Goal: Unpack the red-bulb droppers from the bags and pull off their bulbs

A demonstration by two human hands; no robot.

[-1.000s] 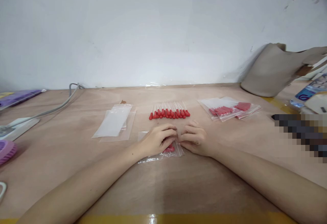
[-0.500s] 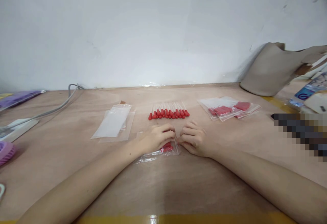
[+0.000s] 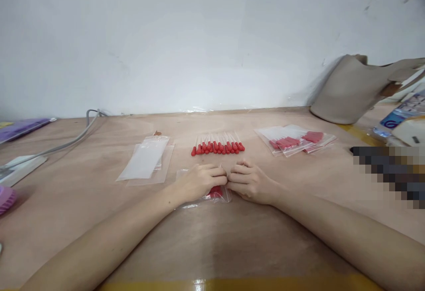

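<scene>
A clear zip bag [image 3: 224, 197] lies flat on the table with red rubber bulbs [image 3: 215, 192] showing inside. My left hand [image 3: 204, 180] rests over it, fingers curled and pinching near its right end. Closed at that same end, my right hand [image 3: 250, 182] has its fingertips meeting those of the left; they hide the bag's edge. Just beyond my hands, a row of thin clear droppers [image 3: 217, 147] lies side by side, red bulbs toward me.
Flat empty zip bags [image 3: 144, 160] are stacked at the left. Filled bags with red bulbs [image 3: 288, 141] overlap at the right. A grey cable [image 3: 71, 142], a purple pouch [image 3: 25, 128], a pink ribbed object [image 3: 6, 200] and a beige bag [image 3: 341, 89] sit farther out.
My right fingers have closed in against my left fingertips at the bag's right end, covering the edge that showed between them. The view has shifted slightly.
</scene>
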